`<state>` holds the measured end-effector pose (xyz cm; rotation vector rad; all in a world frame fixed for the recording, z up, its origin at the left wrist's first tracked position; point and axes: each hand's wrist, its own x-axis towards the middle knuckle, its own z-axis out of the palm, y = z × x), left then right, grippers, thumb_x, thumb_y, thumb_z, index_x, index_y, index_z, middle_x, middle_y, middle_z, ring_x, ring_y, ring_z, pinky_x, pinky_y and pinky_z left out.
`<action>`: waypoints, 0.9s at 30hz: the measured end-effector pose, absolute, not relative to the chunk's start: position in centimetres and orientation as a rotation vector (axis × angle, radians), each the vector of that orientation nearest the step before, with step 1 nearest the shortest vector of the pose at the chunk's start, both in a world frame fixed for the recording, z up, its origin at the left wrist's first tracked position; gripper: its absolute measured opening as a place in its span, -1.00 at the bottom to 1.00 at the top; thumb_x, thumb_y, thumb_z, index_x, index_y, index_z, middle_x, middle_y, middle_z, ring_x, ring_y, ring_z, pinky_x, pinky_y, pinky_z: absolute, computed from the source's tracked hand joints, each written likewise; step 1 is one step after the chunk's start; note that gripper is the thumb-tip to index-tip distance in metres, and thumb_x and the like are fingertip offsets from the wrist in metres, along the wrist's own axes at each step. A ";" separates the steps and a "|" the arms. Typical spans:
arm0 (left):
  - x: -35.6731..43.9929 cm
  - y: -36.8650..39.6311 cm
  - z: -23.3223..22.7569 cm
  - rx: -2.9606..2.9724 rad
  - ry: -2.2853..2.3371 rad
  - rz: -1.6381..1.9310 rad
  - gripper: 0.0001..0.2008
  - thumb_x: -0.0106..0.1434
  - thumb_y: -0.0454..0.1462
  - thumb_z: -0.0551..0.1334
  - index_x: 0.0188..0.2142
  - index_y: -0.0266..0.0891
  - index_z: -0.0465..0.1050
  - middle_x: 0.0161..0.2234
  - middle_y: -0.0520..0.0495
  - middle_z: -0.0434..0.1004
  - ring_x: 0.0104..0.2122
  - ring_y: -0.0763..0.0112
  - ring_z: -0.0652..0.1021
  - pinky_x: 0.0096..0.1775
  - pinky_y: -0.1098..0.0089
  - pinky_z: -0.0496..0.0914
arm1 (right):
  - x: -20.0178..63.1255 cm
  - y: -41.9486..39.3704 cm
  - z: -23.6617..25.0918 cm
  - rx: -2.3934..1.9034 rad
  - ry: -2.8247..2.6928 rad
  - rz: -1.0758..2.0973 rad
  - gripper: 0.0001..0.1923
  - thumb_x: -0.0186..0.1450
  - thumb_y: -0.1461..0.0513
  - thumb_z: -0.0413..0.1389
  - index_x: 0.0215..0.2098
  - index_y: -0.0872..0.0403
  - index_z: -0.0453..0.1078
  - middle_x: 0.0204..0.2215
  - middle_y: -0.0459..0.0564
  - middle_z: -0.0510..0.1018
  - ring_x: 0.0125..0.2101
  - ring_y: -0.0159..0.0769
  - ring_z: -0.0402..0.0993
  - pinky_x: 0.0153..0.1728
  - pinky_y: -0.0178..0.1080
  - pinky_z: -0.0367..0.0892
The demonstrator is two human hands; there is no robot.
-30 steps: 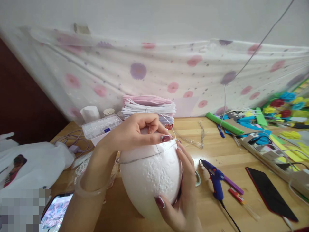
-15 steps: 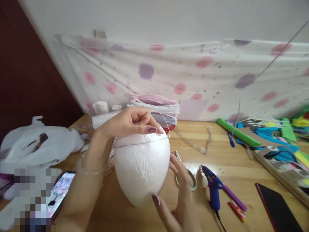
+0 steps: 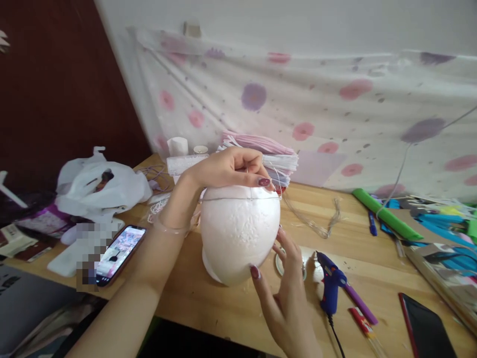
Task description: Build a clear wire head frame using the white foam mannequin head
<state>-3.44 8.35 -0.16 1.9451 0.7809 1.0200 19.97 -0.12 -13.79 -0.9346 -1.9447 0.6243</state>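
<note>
A white egg-shaped foam form (image 3: 238, 238) stands over the table between my hands, its narrower end down and a rough raised patch on its front. Thin wire (image 3: 227, 199) circles it near the top, and a short wire strand rises from this band into my left hand. My left hand (image 3: 242, 171) rests over the top, its fingers curled and closed on the wire; the exact pinch is partly hidden. Along the lower right side, my right hand (image 3: 285, 283) holds the form between thumb and fingertips. A pale wire end loops out beside my left fingertips.
Right of my hands lie a blue glue gun (image 3: 330, 283), a purple stick (image 3: 359, 303) and a dark phone (image 3: 427, 325). Behind are bundled pipe cleaners (image 3: 261, 144) and loose wire (image 3: 316, 226). A lit phone (image 3: 121, 253) and white plastic bag (image 3: 108, 186) are left.
The view has swung left and down, so the form sits further right and higher in the picture. Both hands keep their places on it, and the form appears slightly more tilted.
</note>
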 end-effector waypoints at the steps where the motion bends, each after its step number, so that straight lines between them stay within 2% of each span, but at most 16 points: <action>1: -3.4 8.4 -0.2 1.956 0.780 1.018 -0.60 0.20 -0.13 0.36 -0.52 -0.18 0.15 -0.25 -0.14 0.67 -0.15 0.24 0.63 -0.18 0.33 0.44 | 19.7 -0.2 -14.0 -0.950 -1.913 0.651 -0.30 0.37 0.11 0.09 0.38 -0.05 -0.08 0.32 0.22 0.13 0.26 0.14 0.17 0.16 0.36 0.20; 4: -3.4 8.5 -0.1 1.965 0.759 1.015 -0.60 0.22 -0.18 0.34 -0.53 -0.19 0.12 -0.28 -0.11 0.66 -0.16 0.30 0.62 -0.21 0.39 0.42 | 18.6 -0.3 -14.6 -0.985 -1.807 0.697 -0.31 0.38 0.04 0.07 0.38 -0.08 -0.07 0.33 0.20 0.10 0.26 0.15 0.16 0.15 0.37 0.17; 7: -3.4 8.4 -0.1 1.948 0.732 1.017 -0.62 0.23 -0.21 0.33 -0.52 -0.18 0.12 -0.33 -0.08 0.63 -0.16 0.32 0.62 -0.24 0.40 0.41 | 16.9 -0.4 -14.6 -0.979 -1.666 0.748 -0.31 0.41 -0.04 -0.02 0.40 -0.04 -0.10 0.35 0.22 0.07 0.23 0.13 0.20 0.11 0.27 0.25; 10: -3.6 8.5 -0.2 1.938 0.732 1.004 -0.63 0.24 -0.23 0.31 -0.51 -0.18 0.11 -0.32 -0.08 0.60 -0.14 0.29 0.62 -0.24 0.38 0.40 | 15.1 -0.6 -14.1 -0.965 -1.537 0.709 -0.30 0.42 -0.08 -0.10 0.40 0.05 -0.09 0.29 0.28 0.17 0.19 0.12 0.26 0.03 0.18 0.33; 13: -3.8 8.7 -0.3 1.918 0.708 0.994 -0.63 0.24 -0.23 0.31 -0.51 -0.18 0.10 -0.32 -0.08 0.60 -0.11 0.25 0.62 -0.22 0.36 0.41 | 13.9 -0.4 -14.1 -0.982 -1.476 0.631 -0.30 0.41 -0.11 -0.13 0.35 0.11 0.04 0.19 0.30 0.28 0.12 0.15 0.32 -0.04 0.17 0.35; 19: -4.0 9.1 -0.1 1.881 0.645 0.988 -0.62 0.22 -0.19 0.33 -0.51 -0.19 0.11 -0.28 -0.14 0.64 -0.10 0.21 0.63 -0.19 0.34 0.40 | 14.3 0.4 -15.9 -1.036 -1.449 0.524 -0.35 0.38 -0.09 -0.08 0.32 0.04 0.10 0.18 0.25 0.27 0.15 0.16 0.25 -0.11 0.09 0.40; 24: -3.7 9.0 -0.1 1.910 0.684 0.985 -0.62 0.23 -0.19 0.33 -0.51 -0.19 0.13 -0.29 -0.15 0.64 -0.10 0.17 0.63 -0.18 0.32 0.41 | 14.7 0.6 -15.4 -0.940 -1.465 0.514 -0.34 0.37 -0.11 -0.07 0.32 0.04 0.10 0.08 0.24 0.40 0.04 0.12 0.40 -0.17 0.05 0.42; 27: -3.5 8.7 -0.2 1.895 0.708 0.972 -0.62 0.24 -0.18 0.33 -0.51 -0.18 0.13 -0.25 -0.15 0.65 -0.06 0.17 0.63 -0.13 0.30 0.42 | 14.4 0.3 -14.6 -0.944 -1.467 0.613 -0.30 0.38 -0.12 -0.09 0.34 0.07 0.07 0.09 0.25 0.41 0.02 0.10 0.43 -0.14 0.05 0.41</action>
